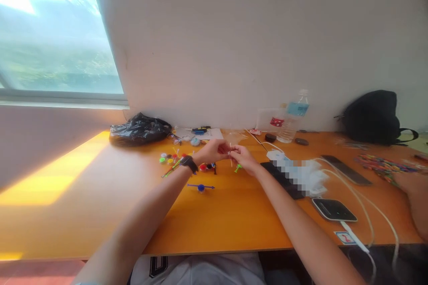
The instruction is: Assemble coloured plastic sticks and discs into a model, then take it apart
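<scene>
Reaching over the table (234, 227), I have both arms out in front of me. A plastic bag (140, 130) sits at the back, off to the left. My left hand (216, 149) and right hand (244, 158) are close together, fingertips pinched in on one small thing. Nearer to me, apart from my hands, is a blue arrow (201, 188) on a round foot. Between my fingertips is the white stick (230, 153), up above the table and about upright. My fingers hide some of it, so I cannot tell its whole shape. It looks thin and very light, likely stiff plastic. I think it could slip, or snap if I squeeze hard. A soft pinch near the middle seems best. Just under my right hand is a little green bit (238, 168).
</scene>
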Demonstrator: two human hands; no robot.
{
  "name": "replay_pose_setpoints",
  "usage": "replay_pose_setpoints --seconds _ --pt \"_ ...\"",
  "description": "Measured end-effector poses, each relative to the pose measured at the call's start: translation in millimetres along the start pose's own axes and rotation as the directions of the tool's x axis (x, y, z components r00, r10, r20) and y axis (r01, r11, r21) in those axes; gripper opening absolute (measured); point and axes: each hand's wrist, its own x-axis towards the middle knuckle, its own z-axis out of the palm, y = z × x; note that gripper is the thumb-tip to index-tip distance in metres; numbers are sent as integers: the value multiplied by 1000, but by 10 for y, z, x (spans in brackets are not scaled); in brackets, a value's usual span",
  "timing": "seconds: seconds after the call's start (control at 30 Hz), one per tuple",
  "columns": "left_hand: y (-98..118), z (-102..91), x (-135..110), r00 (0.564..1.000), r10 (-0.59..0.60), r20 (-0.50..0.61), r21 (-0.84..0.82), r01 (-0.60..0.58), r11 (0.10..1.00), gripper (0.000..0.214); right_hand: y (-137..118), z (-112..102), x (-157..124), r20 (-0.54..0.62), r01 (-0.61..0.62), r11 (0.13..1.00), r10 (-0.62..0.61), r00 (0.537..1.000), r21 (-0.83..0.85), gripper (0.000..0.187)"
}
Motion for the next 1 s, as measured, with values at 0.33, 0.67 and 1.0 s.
replay_pose_setpoints --seconds 0.33,0.67,1.0 --pt "-235 15 -71 996 -90 -28 265 94 960 22 194 -69 88 -64 63 900 -100 993 -431 14" --pt "-385 108 -126 986 -168 5 405 151 902 11 103 -282 -17 44 117 570 -139 989 -813 23" --pt "-203 -16 -138 996 -69 -56 499 88 862 24 -43 -620 -130 183 169 567 -32 983 -806 12"
